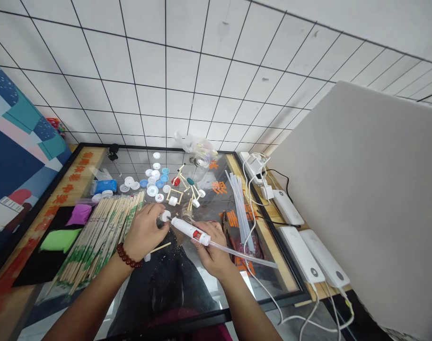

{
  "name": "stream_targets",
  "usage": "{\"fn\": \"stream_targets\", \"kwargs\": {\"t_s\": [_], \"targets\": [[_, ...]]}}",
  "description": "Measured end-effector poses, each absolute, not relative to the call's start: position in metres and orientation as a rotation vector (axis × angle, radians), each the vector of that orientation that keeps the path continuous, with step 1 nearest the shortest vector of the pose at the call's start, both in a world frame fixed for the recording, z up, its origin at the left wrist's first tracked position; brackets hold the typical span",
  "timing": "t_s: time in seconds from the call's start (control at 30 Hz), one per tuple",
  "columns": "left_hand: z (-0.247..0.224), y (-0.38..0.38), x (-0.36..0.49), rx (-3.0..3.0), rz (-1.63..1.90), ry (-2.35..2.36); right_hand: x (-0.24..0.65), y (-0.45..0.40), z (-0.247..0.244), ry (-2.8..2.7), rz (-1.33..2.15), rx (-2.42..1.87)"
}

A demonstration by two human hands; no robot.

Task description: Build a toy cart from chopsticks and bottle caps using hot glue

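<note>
Between the thumb and fingers of my left hand (145,228) is a small white bottle cap (165,216). My right hand (213,247) is wrapped round a white hot glue gun (190,230), whose nozzle meets or nearly meets the cap. A long clear glue stick (242,255) runs out of the gun's rear to the right. Below my left wrist a short wooden stick (160,247) lies on the glass, with a small white piece (147,257) beside it. Just beyond my hands stand little stick figures with a red (175,181) and a green body (190,181).
Wrapped chopsticks (98,237) lie left, beside green clay (57,240) and purple clay (79,214). Several white and blue caps (152,191) are scattered at the back. Clear glue sticks (241,208), white cables (251,232) and power banks (301,253) line the right. A plastic bag (199,150) sits near the wall.
</note>
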State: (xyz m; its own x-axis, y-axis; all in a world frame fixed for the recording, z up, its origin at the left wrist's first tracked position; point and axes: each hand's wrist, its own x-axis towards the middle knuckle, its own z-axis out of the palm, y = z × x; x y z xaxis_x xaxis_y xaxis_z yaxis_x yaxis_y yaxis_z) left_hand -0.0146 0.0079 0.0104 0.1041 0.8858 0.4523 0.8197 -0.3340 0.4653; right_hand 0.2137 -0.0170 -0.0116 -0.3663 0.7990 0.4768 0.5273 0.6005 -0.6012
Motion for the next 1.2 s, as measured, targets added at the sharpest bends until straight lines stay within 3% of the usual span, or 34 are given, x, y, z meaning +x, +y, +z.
{"fn": "stream_targets", "kwargs": {"t_s": [0.43,1.2], "targets": [[0.02,0.009,-0.031,2.627,1.119,1.381,0.218,-0.015,-0.008,-2.038,0.467,-1.032],[0.022,0.005,-0.033,2.837,0.927,1.388,0.218,-0.016,-0.009,-2.13,0.305,-1.059]]}}
